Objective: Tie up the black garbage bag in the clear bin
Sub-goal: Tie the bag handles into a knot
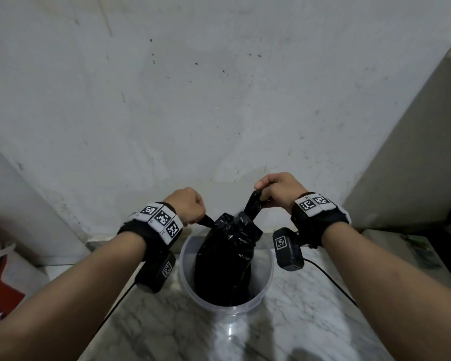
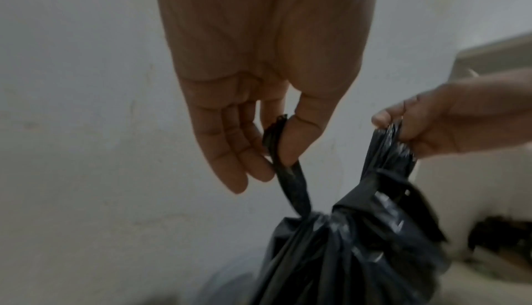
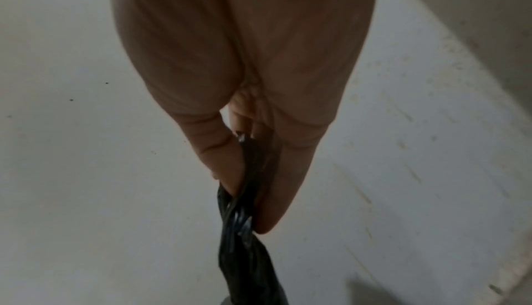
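While both hands' fingers (image 2: 287, 141) pinch its ends, the garbage bag (image 1: 225, 259) hangs below.

Left hand (image 1: 186, 205) pinching, right hand (image 1: 279, 190) pinching, forearms extended

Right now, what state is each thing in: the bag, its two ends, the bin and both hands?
black garbage bag: standing in the bin, neck gathered, top rising above the rim.
left end: pulled taut to the left, pinched.
right end: twisted, pulled up and to the right.
clear bin: upright on the marble counter.
left hand: pinches the left end.
right hand: grips the right end.
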Demonstrator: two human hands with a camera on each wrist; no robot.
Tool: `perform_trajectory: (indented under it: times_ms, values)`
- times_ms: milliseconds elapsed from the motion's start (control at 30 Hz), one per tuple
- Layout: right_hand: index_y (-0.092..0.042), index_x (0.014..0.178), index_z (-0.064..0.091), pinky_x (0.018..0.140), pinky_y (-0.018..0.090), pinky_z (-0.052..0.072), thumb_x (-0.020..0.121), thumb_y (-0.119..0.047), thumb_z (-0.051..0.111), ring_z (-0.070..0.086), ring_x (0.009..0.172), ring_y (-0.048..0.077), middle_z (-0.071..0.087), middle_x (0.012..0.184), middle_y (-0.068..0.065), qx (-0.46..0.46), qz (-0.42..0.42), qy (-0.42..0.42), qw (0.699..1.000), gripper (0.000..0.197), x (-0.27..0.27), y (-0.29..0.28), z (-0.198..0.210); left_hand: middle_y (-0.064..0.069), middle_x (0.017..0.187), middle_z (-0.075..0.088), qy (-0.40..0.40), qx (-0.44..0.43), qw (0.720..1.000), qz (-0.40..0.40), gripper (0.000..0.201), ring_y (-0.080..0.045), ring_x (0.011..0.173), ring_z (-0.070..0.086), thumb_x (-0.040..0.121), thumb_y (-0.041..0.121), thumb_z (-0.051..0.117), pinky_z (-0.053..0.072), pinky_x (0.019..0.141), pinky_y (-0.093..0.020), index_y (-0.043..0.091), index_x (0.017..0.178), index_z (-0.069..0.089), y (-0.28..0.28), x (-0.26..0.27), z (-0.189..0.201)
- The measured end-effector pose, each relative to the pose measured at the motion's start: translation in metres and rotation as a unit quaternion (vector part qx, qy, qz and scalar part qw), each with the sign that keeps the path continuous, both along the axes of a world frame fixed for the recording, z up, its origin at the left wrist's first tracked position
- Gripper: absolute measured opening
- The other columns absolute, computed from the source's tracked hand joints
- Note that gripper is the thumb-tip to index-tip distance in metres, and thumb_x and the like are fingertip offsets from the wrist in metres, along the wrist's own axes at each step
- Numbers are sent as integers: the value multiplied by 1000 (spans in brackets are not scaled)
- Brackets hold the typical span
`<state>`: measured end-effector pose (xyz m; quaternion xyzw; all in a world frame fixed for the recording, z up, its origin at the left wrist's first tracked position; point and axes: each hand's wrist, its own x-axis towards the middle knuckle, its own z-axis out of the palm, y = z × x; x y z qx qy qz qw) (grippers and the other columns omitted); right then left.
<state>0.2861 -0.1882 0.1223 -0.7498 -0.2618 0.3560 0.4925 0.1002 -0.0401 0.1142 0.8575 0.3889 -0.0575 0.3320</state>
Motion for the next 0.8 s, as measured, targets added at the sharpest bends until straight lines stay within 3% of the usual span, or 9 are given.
perform_trajectory:
  times_ms: [100, 167, 267, 400, 500, 567, 667, 733, 800]
  values:
    - [-7, 77, 58, 53, 34, 55, 75, 17, 38, 54, 63, 26, 53, 71, 12, -17, -30, 35, 999, 31, -1, -3, -4, -14, 70, 69, 61, 21, 998, 5, 13, -31, 63, 66, 67, 8, 55, 58, 67, -34, 7, 68, 67, 1, -7, -2]
    - [-10, 76, 58, 52, 30, 44, 77, 12, 37, 50, 65, 26, 51, 73, 10, -47, -29, 32, 998, 31, -2, -3, -8, -13, 71, 67, 8, -82, 995, 60, 12, -26, 58, 67, 71, 6, 57, 56, 65, -34, 2, 76, 68, 3, -8, -7]
    - [-14, 73, 59, 49, 28, 43, 80, 3, 43, 52, 70, 24, 53, 76, 5, -110, 20, -46, 993, 25, -3, -2, -14, -16, 86, 70, -133, -269, 939, 170, 19, -27, 73, 72, 76, 8, 60, 58, 77, -43, -1, 91, 68, 5, -8, -13]
    - [-10, 82, 60, 42, 27, 51, 85, -17, 62, 57, 65, 20, 58, 77, 7, -124, 24, -121, 985, 8, -1, -5, -21, -11, 84, 67, -230, -350, 884, 209, 12, -20, 67, 66, 78, 12, 57, 57, 72, -34, 6, 85, 66, 3, -4, -18]
    - [-9, 77, 59, 46, 27, 50, 83, -32, 67, 58, 64, 22, 60, 71, 5, -126, 11, -88, 988, 24, 0, -7, -24, -6, 68, 51, -292, -418, 837, 198, 10, -17, 59, 51, 83, 7, 53, 55, 58, -28, 6, 78, 61, -7, 1, -21]
    - [-9, 73, 59, 56, 31, 54, 83, -25, 68, 59, 65, 24, 61, 70, 9, -78, 5, -18, 997, 21, -4, -7, -26, -3, 60, 36, -324, -455, 809, 185, 12, -15, 54, 39, 86, 6, 51, 52, 51, -25, 4, 80, 61, -13, 3, -28]
    - [-11, 73, 59, 61, 32, 52, 84, -4, 63, 57, 66, 23, 58, 71, 9, 50, -41, 67, 996, 14, -8, -4, -25, 0, 59, 42, -322, -443, 821, 160, 13, -11, 51, 42, 88, 10, 52, 44, 48, -21, 6, 87, 65, -17, 7, -36]
    - [-11, 77, 57, 61, 33, 52, 84, 5, 59, 57, 66, 21, 56, 74, 8, 104, -70, 91, 988, 18, -7, -2, -24, 2, 69, 59, -310, -396, 852, 148, 14, -10, 58, 49, 86, 14, 56, 38, 44, -17, 13, 89, 69, -14, 8, -37]
    - [-11, 80, 57, 56, 31, 54, 83, 9, 56, 58, 64, 21, 57, 75, 9, 125, -87, 116, 982, 20, -8, -4, -22, 1, 81, 64, -320, -385, 852, 152, 13, -12, 66, 51, 87, 15, 55, 34, 46, -17, 14, 88, 68, -11, 9, -35]
